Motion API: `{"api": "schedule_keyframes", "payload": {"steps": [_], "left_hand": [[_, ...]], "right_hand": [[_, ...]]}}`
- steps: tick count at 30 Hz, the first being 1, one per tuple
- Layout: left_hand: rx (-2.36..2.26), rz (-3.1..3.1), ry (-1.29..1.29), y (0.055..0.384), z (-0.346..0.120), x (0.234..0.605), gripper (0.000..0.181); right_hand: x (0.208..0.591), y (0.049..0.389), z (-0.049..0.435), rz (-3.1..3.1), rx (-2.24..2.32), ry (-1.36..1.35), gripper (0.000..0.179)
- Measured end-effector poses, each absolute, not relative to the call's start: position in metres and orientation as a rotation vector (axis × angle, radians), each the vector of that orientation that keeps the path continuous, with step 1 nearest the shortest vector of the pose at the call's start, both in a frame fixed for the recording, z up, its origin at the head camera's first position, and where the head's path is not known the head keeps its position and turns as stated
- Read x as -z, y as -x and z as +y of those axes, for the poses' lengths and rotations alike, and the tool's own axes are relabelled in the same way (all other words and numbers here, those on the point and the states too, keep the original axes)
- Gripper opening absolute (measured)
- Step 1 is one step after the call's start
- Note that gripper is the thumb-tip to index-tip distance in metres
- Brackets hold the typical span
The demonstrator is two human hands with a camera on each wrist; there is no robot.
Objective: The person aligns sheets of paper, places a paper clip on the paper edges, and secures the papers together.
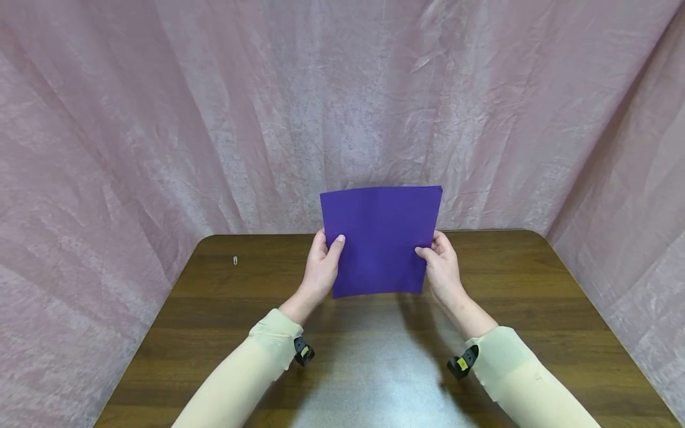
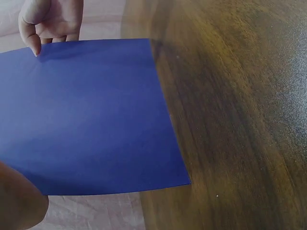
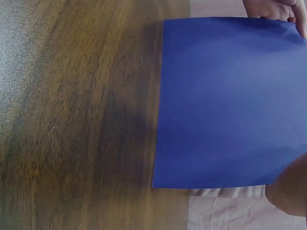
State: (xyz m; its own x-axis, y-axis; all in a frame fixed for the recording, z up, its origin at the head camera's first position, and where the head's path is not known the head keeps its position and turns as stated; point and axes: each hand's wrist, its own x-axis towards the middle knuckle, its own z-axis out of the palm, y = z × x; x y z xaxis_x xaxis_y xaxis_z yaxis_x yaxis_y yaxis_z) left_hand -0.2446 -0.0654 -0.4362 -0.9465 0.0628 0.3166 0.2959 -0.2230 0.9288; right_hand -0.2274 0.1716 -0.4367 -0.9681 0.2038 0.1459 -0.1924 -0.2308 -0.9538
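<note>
A purple sheet of paper (image 1: 381, 238) is held up above the table, its face toward the head camera; it looks blue in both wrist views. My left hand (image 1: 323, 261) pinches its left edge, thumb on the front and fingers behind. At the right edge my right hand (image 1: 443, 264) grips the same way, a little below mid-height. The paper (image 2: 96, 115) bows slightly between the hands. In the right wrist view, the paper's (image 3: 230, 105) lower edge runs over the wooden surface. The fingers behind the paper are mostly hidden.
The brown wooden table (image 1: 214, 333) has rounded far corners. A small white-edged object (image 1: 235, 260) lies at its far left. Pink curtains (image 1: 342, 107) hang behind the table and along both sides. Dark wrist straps (image 1: 304, 352) sit at the sleeve cuffs.
</note>
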Motion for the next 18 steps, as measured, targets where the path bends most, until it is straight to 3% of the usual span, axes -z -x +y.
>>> {"api": "schedule_keyframes", "payload": {"steps": [18], "left_hand": [[2.256, -1.900, 0.447, 0.2454, -0.0646, 0.4384, 0.029]], "right_hand": [[0.4459, 0.2278, 0.1705, -1.745, -2.253, -0.114, 0.025]]}}
